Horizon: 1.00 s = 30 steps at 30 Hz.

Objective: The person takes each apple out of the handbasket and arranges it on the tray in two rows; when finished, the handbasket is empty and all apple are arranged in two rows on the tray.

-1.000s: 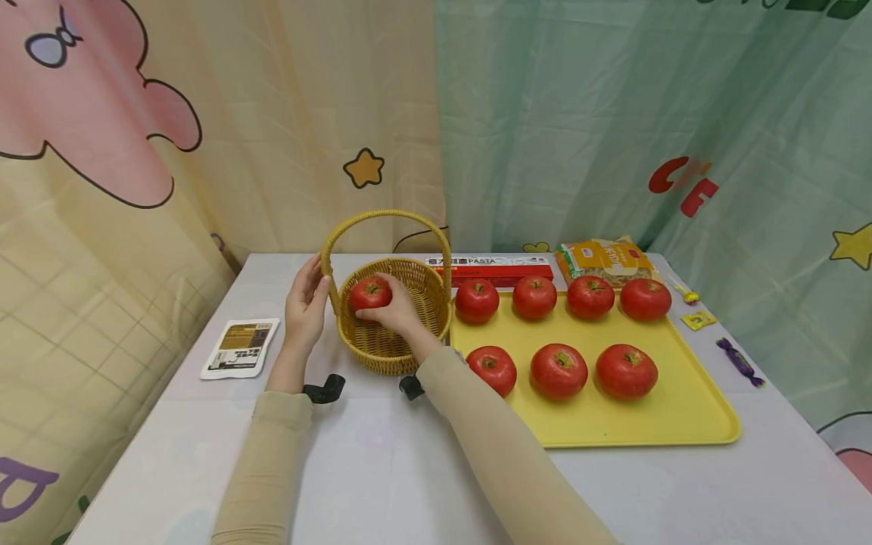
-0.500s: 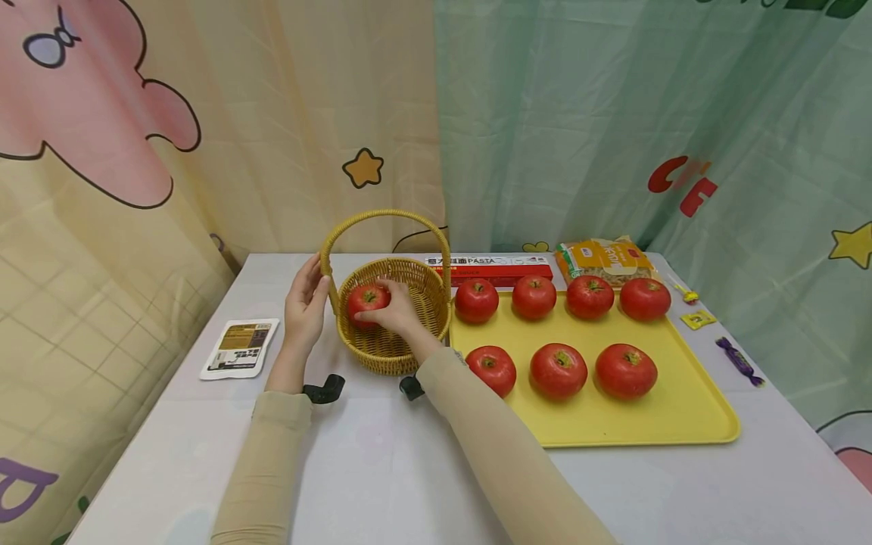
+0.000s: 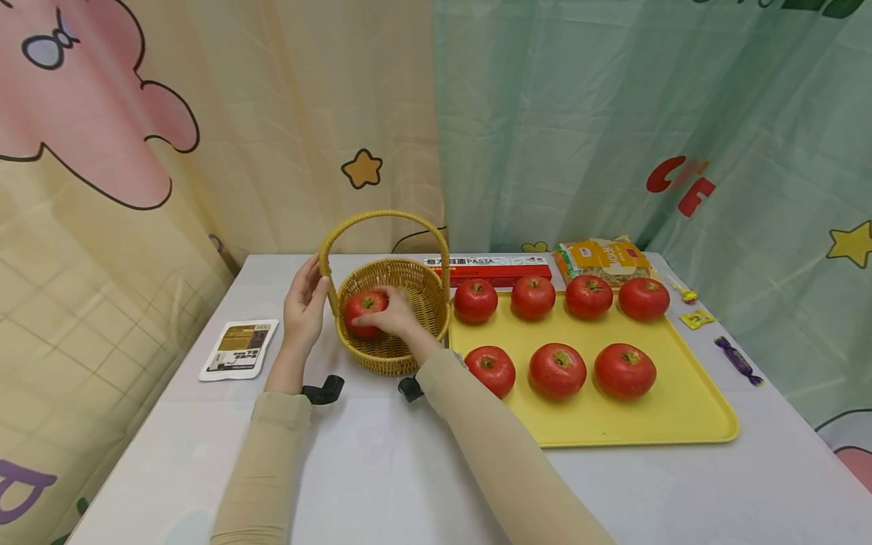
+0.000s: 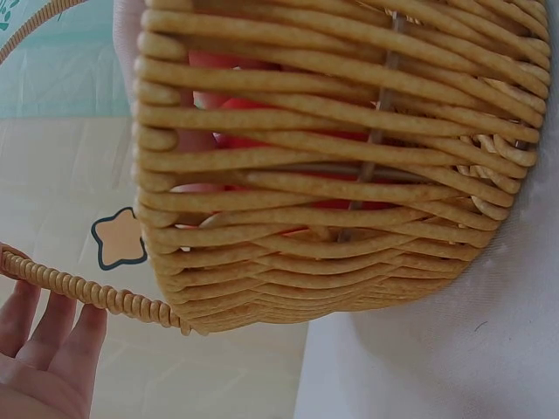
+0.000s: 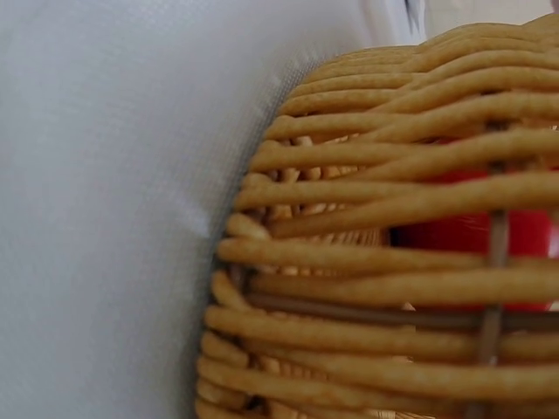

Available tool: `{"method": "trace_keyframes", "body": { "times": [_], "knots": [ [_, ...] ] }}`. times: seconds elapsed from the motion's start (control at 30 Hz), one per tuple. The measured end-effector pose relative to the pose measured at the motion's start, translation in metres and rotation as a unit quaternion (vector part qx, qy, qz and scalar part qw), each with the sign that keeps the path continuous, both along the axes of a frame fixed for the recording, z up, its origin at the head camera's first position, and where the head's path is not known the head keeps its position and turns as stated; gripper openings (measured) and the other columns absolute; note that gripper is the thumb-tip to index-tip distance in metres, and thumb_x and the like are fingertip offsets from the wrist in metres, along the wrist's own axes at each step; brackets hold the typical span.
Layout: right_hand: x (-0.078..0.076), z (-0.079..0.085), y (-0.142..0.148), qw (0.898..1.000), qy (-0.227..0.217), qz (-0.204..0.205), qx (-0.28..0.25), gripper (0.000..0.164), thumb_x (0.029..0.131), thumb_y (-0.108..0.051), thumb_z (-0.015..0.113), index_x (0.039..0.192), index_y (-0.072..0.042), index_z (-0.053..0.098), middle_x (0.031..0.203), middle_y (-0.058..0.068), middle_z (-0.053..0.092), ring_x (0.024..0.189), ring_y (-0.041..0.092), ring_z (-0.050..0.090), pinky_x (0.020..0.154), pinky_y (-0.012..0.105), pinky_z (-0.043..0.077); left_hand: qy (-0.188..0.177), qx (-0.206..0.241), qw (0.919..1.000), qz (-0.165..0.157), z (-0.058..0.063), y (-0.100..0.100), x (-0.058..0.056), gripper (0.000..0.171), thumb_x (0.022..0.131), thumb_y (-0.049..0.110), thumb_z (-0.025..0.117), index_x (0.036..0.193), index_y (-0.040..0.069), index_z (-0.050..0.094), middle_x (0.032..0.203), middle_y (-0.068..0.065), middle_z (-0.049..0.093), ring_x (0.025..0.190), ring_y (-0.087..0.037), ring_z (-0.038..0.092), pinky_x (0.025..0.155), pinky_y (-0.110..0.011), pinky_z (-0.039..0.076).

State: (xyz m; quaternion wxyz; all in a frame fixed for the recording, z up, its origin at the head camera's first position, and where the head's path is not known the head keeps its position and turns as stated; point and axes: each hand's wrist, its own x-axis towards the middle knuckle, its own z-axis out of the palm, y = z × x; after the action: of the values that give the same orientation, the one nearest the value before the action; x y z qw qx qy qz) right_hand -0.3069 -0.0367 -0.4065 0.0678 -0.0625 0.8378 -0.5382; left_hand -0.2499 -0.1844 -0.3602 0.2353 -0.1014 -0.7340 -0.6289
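In the head view my right hand grips a red apple inside the woven basket, thumb on its near side and fingers on the far side. The apple sits low, by the basket's left wall. My left hand is upright at the left foot of the tall handle. Its straight fingers touch the handle from outside in the left wrist view, fingertips partly behind it. Through the weave in the right wrist view, red apple skin shows; the right hand is hidden there.
Right of the basket, a yellow tray bears several red apples in two rows. Behind stand a red pasta box and an orange food bag. Candies lie far right; a white packet lies left.
My right hand has lowered the apple deeper into the basket, slightly nearer to me and to the left. The left hand has kept its place at the handle.
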Motion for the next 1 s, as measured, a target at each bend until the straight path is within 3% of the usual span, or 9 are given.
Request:
{"method": "trace_keyframes", "body": {
  "times": [0.33,0.7,1.0],
  "knots": [
    [0.0069,0.0048,0.0019,0.999,-0.011,0.030,-0.018,0.073,0.068,-0.022,0.083,0.130,-0.014,0.045,0.127,0.011,0.042,0.115,0.028,0.046,0.097,0.041,0.042,-0.001,0.003,1.0000,-0.001,0.0001,-0.0003,-0.0003,0.044,0.098,0.003,0.046,0.141,0.001,0.039,0.138,-0.018,0.046,0.127,-0.029,0.043,0.105,-0.035,0.036],
    [0.0063,0.0031,0.0020,0.999,-0.009,0.035,-0.025,0.068,0.069,-0.020,0.082,0.128,-0.018,0.050,0.129,0.010,0.042,0.115,0.028,0.045,0.096,0.044,0.042,0.002,0.003,1.0000,-0.002,0.0005,0.0005,-0.0005,0.044,0.098,0.002,0.045,0.141,0.000,0.039,0.138,-0.019,0.046,0.127,-0.029,0.043,0.106,-0.035,0.036],
    [0.0093,0.0012,0.0031,0.999,0.011,0.050,0.008,0.077,0.066,-0.023,0.086,0.130,-0.018,0.045,0.128,0.010,0.041,0.115,0.027,0.045,0.097,0.044,0.041,0.007,0.009,0.9999,-0.003,-0.0019,-0.0004,-0.0017,0.043,0.098,0.002,0.046,0.140,0.000,0.039,0.137,-0.019,0.046,0.125,-0.027,0.045,0.105,-0.033,0.036]
  ]
}}
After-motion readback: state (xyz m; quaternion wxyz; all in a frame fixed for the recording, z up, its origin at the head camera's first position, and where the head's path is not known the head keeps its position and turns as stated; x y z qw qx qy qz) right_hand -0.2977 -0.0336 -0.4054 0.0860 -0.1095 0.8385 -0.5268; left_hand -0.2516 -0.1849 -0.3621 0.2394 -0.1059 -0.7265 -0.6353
